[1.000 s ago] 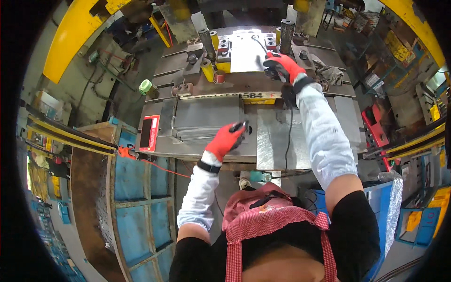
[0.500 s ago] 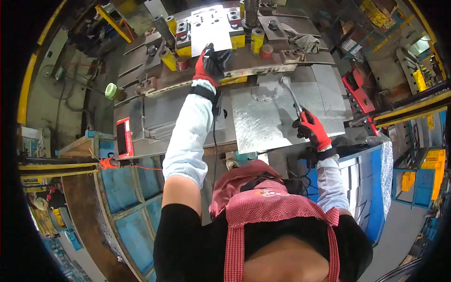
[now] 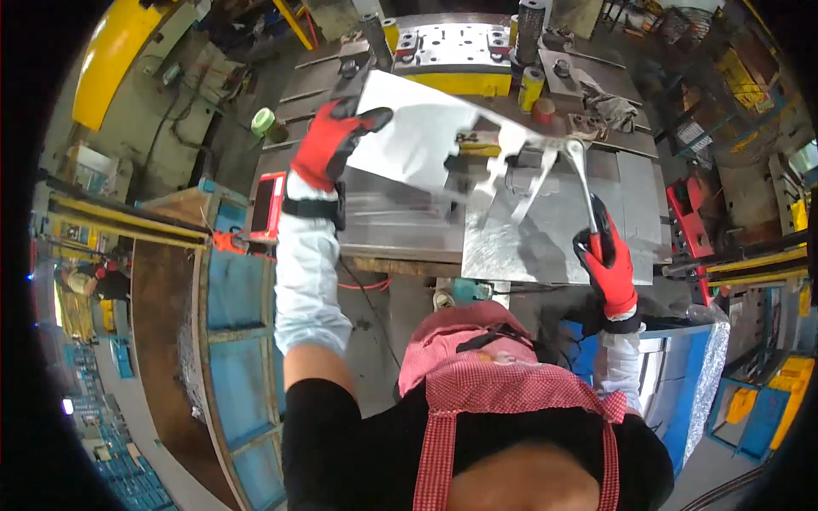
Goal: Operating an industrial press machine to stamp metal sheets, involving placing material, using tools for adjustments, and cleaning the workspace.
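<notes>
My left hand [image 3: 328, 143], in a red and black glove, grips the left end of a thin metal sheet [image 3: 396, 136]. The sheet is held up above the bench, tilted, with jagged cut-outs and narrow strips toward its right end. My right hand [image 3: 609, 264], gloved alike, is closed round the red handle of a metal tool with a round head [image 3: 584, 183]. The tool's head is at the sheet's right end; whether they touch I cannot tell. Beneath lies a shiny flat plate [image 3: 503, 255] on the bench, partly hidden by the sheet's strips.
A die with a perforated plate [image 3: 452, 43] sits at the back, between yellow cylinders [image 3: 531, 85] and dark springs. Stacked metal sheets [image 3: 383, 217] lie left on the bench. A red-framed device [image 3: 268, 204] is at its left edge; a red metal part [image 3: 688, 217] stands right.
My left hand has lifted the sheet off the die and brought it left and nearer. My right hand still grips the tool, its head now by the sheet's end. The view has shifted.
</notes>
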`<state>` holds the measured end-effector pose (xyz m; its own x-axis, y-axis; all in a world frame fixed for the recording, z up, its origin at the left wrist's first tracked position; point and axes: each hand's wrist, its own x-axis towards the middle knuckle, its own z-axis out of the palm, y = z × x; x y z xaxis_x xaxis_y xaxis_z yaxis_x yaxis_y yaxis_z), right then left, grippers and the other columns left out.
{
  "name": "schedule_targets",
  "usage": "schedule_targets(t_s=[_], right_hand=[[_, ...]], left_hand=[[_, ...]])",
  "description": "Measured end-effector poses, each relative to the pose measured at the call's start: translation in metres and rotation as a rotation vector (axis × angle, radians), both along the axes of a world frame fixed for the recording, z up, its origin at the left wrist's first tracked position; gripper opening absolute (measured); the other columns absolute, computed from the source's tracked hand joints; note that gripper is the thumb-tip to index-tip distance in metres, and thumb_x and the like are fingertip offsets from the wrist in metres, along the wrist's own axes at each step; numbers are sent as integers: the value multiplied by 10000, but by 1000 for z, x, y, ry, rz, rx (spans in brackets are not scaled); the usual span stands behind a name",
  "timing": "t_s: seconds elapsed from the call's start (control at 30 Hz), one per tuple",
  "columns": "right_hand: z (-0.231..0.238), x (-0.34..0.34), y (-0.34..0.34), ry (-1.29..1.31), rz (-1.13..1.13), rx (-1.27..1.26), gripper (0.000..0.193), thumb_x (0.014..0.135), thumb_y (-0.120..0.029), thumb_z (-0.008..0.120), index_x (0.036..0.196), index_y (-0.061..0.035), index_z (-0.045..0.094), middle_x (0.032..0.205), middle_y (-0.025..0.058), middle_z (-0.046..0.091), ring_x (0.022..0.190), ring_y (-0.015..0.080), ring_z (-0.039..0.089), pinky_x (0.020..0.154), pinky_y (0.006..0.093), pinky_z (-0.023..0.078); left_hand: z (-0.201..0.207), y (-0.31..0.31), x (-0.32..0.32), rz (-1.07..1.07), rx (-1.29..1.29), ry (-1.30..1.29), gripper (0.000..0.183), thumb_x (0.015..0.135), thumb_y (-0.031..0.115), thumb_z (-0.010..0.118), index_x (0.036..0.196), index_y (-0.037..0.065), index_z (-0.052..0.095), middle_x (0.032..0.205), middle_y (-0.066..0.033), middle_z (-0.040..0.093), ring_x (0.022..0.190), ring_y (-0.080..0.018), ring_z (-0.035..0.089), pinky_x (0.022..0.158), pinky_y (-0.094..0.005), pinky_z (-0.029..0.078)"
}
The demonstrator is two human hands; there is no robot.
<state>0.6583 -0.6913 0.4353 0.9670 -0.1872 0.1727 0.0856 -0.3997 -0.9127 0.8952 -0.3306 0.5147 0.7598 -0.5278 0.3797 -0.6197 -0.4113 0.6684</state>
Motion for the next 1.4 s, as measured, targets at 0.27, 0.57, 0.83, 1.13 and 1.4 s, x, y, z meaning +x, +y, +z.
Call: schedule_targets(t_s=[0.27,0.57,0.83,1.13,1.4], right_hand=[[28,22,43,-119,352,-587,660,663,-129,640,1256,-21,370,1036,165,497,896,305,531,750,347,422],[13,68,56,193,312,731,503,777,-92,563,1251,-44,404,792,-52,472,653,32,450,576,169,387],[19,223,55,135,282,882,95,785,-167,584,868,-125,564,585,-95,445,452,11,360,413,166,269],[-4,252,40,64,167,648,240,756,-129,617,972,-42,559,768,-27,539,628,65,489,572,211,407],[-59,64,-1,131,-29,639,484,831,-107,539,1282,-74,367,834,-13,504,627,90,504,546,234,442]], left_hand=[[-4,-17,27,-513,459,-349,209,691,170,581,878,106,647,1072,-123,522,969,-252,527,830,-306,418],[-43,-12,19,-586,-928,1100,464,905,363,374,1201,11,431,1077,-130,558,942,-218,563,821,-372,441],[-103,-82,-5,-672,-1094,1499,521,885,439,363,1102,-13,503,887,-145,619,781,-219,611,669,-333,502],[-129,-131,35,-244,-1334,1228,470,882,325,319,1068,-59,515,917,-212,605,802,-294,610,746,-372,506],[-115,-124,28,-58,-1320,1174,442,886,310,333,1019,-65,526,876,-216,608,761,-301,611,700,-362,518]])
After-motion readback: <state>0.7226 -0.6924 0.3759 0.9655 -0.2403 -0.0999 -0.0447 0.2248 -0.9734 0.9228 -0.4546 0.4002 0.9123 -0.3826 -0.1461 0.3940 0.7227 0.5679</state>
